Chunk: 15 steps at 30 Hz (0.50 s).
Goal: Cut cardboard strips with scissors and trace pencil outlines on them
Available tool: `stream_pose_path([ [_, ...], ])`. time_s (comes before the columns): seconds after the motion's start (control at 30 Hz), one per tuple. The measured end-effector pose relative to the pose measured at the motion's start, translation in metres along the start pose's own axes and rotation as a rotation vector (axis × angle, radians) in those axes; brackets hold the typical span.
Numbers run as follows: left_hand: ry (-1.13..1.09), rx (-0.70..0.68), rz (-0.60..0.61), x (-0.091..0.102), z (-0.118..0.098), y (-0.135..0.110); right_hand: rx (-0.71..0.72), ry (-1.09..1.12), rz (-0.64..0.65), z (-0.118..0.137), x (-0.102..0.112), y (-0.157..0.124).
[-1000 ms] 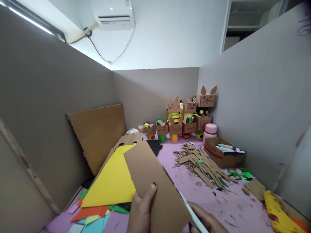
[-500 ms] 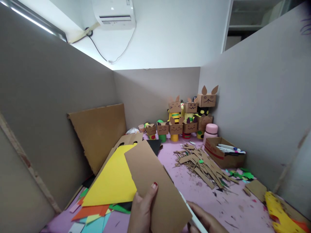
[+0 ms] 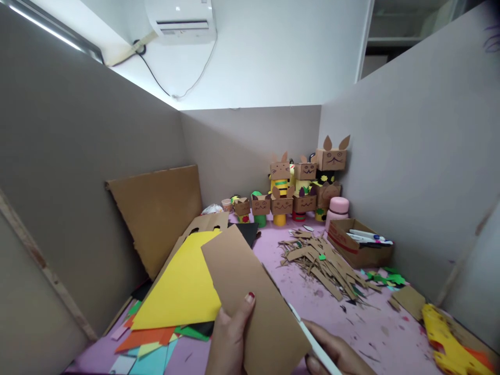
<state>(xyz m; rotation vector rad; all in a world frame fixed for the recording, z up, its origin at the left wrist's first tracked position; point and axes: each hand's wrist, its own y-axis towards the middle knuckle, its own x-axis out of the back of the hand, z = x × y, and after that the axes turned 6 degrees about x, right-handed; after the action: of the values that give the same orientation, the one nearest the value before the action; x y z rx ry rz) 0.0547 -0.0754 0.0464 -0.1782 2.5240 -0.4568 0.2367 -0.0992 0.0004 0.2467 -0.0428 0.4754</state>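
Note:
My left hand (image 3: pixel 231 336) grips a flat brown cardboard piece (image 3: pixel 250 291), thumb on its face and the fingers behind it. The piece is tilted, its top end over a yellow sheet (image 3: pixel 183 284). In my right hand (image 3: pixel 338 354), at the lower right edge of the cardboard, is a long slim white tool (image 3: pixel 318 348). A thin dark strip runs along the same cardboard edge farther up; I cannot tell whether it belongs to the tool. The cardboard hides part of the right fingers.
Cardboard scraps (image 3: pixel 320 263) are heaped on the purple table. An open box (image 3: pixel 357 250) of pens and a pink bottle (image 3: pixel 336 212) stand behind. Cardboard animal figures (image 3: pixel 282 205) line the back. A large cardboard sheet (image 3: pixel 160 213) leans left; a yellow glue gun-like object (image 3: pixel 445 338) lies right.
My right hand and the white tool have shifted slightly to the right and down along the cardboard edge. The left hand keeps its hold, and the view has tilted a little.

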Motion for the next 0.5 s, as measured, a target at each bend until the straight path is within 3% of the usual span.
stream_pose_path([
  [0.5,0.010,-0.014,-0.031,-0.0030,-0.0023,-0.0048,0.004,0.056,-0.032,-0.0088,-0.0017,-0.0009],
])
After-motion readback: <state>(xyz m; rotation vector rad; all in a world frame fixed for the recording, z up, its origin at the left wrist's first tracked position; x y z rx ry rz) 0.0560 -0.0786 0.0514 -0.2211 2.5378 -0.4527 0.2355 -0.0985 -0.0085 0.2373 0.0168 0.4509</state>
